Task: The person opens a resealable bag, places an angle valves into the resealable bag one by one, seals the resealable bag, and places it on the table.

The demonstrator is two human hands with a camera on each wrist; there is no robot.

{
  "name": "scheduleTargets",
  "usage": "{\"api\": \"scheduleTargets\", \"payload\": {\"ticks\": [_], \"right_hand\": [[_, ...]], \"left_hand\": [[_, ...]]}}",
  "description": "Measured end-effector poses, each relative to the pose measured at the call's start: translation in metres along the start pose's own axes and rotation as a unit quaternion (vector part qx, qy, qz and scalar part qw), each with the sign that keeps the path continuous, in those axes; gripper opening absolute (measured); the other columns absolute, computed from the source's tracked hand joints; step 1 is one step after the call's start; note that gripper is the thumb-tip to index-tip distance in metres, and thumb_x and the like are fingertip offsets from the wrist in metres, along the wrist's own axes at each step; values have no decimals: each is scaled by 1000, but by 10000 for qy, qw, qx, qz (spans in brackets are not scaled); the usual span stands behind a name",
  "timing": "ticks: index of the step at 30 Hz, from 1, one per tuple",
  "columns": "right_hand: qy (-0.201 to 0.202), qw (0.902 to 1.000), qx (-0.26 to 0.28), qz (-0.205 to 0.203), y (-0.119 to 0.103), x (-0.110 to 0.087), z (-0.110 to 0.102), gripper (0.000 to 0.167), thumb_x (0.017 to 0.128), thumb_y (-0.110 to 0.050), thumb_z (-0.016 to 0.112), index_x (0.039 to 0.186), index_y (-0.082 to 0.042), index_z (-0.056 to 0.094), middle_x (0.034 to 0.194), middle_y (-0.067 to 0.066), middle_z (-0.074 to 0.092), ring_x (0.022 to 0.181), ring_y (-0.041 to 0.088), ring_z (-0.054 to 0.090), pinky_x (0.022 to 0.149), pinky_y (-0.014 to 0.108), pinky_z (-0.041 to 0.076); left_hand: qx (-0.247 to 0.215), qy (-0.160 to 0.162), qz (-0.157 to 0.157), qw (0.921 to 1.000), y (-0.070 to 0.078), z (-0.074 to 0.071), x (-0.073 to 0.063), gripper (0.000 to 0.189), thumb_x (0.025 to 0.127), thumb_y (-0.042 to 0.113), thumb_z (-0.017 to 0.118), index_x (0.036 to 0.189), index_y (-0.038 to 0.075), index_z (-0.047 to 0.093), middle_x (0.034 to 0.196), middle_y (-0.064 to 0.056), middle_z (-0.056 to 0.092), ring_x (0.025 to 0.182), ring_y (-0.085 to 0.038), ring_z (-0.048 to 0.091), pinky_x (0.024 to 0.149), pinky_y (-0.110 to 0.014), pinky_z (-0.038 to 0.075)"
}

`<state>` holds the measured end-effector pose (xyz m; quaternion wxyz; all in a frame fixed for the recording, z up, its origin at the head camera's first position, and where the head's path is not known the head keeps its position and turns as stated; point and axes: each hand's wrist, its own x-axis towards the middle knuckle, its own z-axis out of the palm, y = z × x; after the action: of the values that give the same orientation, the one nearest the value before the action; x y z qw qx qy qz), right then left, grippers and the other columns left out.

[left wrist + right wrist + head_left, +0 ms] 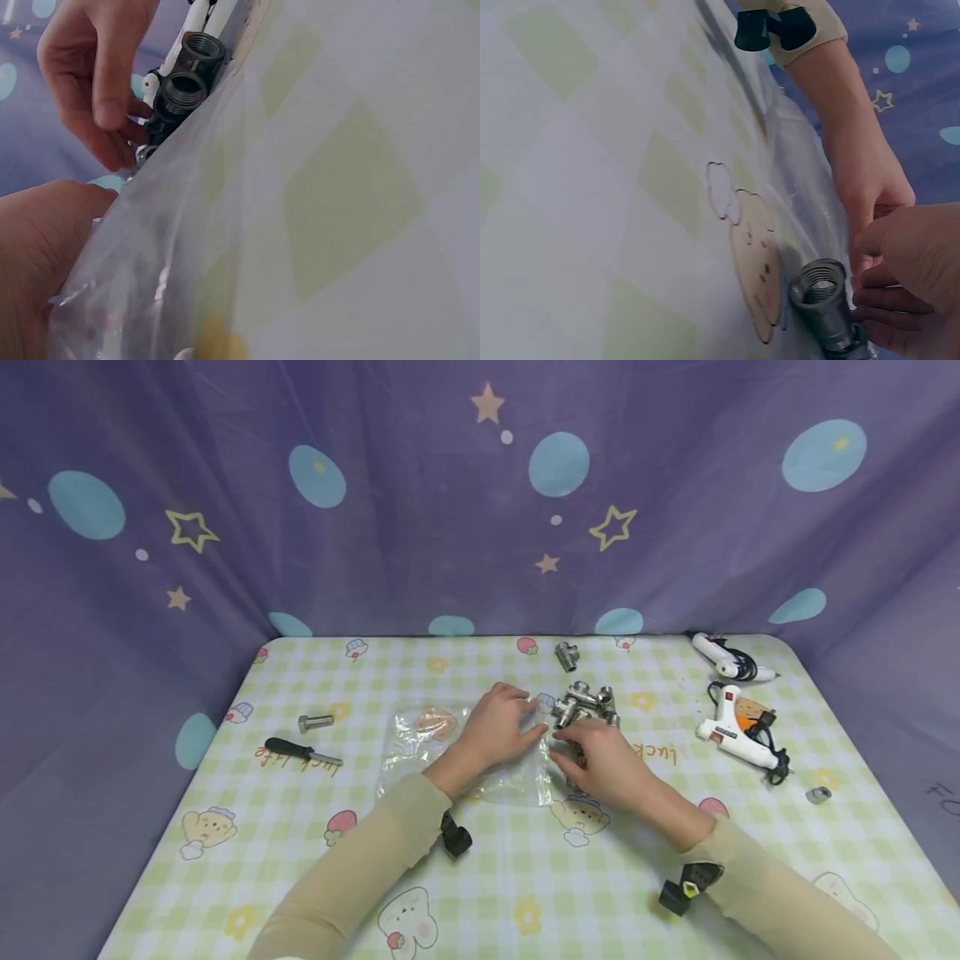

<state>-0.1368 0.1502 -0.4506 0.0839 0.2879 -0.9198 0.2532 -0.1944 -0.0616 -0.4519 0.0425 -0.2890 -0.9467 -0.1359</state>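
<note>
A clear plastic bag (405,760) lies flat on the table, its mouth toward the metal fittings. My left hand (498,727) holds the bag by its mouth, thumb and fingers at the edge. In the left wrist view the plastic bag (150,255) rises toward that hand. Just right of the mouth, my right hand (603,756) hovers low beside a heap of silver threaded pipe fittings (581,697), fingers loosely bent. Nothing shows between its fingertips. In the right wrist view one tee-like fitting (821,292) lies near the right fingers. Part of the heap is hidden behind the right hand.
Another fitting (567,656) lies beyond the heap. At left are a bolt (315,722) and a black-handled screwdriver (300,751). On the right lie a white glue gun (735,735), a corded white tool (723,656) and a small metal piece (819,794).
</note>
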Motion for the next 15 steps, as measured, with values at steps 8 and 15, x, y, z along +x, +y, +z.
{"api": "scheduleTargets", "payload": {"ticks": [8,15], "right_hand": [[102,9972,-627,-396,-1,4,11,15,88,-12,82,99,-3,81,91,8,78,85,25,69,80,40,60],[19,9951,-858,-501,-1,6,16,2,87,-11,79,85,-10,81,86,4,77,79,22,63,78,40,53]], "left_hand": [[153,380,-313,9987,8,8,-1,32,95,43,79,113,17,84,116,-4,76,112,-27,58,101,-42,50],[135,414,-402,9982,12,12,1,35,90,47,81,75,16,74,78,-1,70,81,-23,60,84,-38,53]]}}
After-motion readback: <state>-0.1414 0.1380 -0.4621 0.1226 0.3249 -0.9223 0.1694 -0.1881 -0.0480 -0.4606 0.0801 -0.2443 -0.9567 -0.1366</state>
